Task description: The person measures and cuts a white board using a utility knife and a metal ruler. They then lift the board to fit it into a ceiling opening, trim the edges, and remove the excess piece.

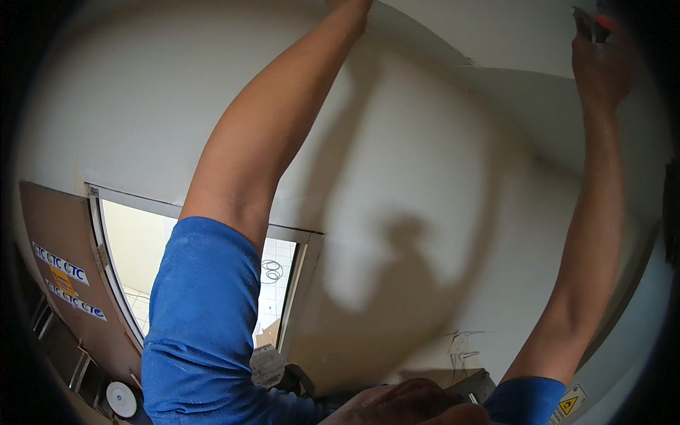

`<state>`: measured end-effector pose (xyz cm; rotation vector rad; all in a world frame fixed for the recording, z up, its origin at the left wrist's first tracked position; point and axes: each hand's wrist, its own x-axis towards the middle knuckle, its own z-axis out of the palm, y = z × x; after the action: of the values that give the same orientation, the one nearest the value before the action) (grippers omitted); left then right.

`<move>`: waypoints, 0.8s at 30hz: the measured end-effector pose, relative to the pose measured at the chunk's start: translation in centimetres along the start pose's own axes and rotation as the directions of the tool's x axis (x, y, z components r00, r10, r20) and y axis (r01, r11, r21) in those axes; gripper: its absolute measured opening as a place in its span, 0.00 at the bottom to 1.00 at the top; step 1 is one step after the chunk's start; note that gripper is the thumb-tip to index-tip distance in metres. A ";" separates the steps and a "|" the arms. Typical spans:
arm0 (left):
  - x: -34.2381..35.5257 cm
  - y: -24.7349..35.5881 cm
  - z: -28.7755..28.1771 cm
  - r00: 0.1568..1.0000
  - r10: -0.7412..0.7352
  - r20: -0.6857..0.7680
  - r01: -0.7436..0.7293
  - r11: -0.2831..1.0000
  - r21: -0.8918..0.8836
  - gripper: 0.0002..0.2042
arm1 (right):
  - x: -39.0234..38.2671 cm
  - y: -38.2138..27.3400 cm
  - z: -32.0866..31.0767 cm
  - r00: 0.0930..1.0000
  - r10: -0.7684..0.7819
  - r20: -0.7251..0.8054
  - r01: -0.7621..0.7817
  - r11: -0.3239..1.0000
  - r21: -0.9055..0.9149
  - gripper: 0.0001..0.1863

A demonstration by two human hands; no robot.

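Observation:
Both my arms reach up overhead. My left hand is at the top edge, where its fingers are cut off, so what they hold or touch cannot be seen. At the upper right, my right hand is closed around a small hand tool with a dark grey metal part and a red piece; its exact kind is unclear. Between the hands spreads a pale, flat surface with a long curved lower edge. A small ragged spot shows on that edge.
A pale wall carries my shadow. At lower left, a brown door with stickers stands beside a metal-framed opening. A round white lid sits low left. A yellow warning sign is at lower right.

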<state>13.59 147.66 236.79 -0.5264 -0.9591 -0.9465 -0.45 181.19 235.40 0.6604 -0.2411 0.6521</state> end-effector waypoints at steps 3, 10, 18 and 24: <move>-2.1 -0.5 2.6 0.998 0.051 -0.035 -0.037 0.945 0.326 0.66 | -0.8 0.7 -1.0 0.980 0.085 0.182 -0.030 0.958 -0.286 0.12; -3.4 1.6 3.5 0.995 -0.010 -0.094 0.053 0.883 0.466 0.70 | -0.8 1.5 -0.3 0.996 0.048 0.072 -0.039 0.992 -0.124 0.10; -7.2 5.6 5.3 0.966 -0.247 -0.073 0.254 0.868 0.426 0.65 | 0.3 0.7 -1.0 0.988 0.119 0.100 -0.115 0.992 -0.045 0.11; -0.8 1.8 1.5 0.953 -0.087 0.291 0.058 0.993 0.104 0.67 | 0.2 -1.6 -1.0 0.972 0.231 0.040 -0.233 0.971 0.060 0.13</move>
<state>14.27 150.05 236.88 -0.5648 -1.2940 -0.8978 0.70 180.91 233.91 0.7108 -0.3324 0.8768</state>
